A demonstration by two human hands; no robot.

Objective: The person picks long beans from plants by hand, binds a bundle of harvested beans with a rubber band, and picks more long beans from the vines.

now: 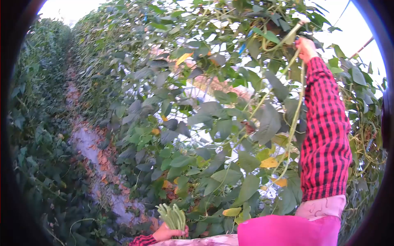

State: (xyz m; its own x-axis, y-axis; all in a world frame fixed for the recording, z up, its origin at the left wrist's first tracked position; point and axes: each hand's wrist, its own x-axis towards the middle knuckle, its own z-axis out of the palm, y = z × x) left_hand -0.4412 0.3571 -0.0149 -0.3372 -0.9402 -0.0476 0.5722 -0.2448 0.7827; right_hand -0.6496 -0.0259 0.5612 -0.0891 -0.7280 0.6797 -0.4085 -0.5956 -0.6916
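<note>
Low in the view, my left hand [167, 233] is closed round a bunch of green long beans [172, 216], whose cut ends point upward. My right hand [305, 49] is raised high at the upper right among the vines, its fingers closed at the top of a long bean [294, 121]. That pale green pod hangs down beside my checked sleeve and curves left at its lower end. Another thick pod [287, 37] slants just left of my right hand. Leaves and the hand itself hide part of the grip.
A tall wall of leafy vines [221, 110] fills the middle and right. On the left, a narrow path [88, 141] strewn with dry leaves runs between it and another row of plants [37, 135]. Blue ties [242, 48] show among the upper stems. Pink cloth [287, 231] covers my front.
</note>
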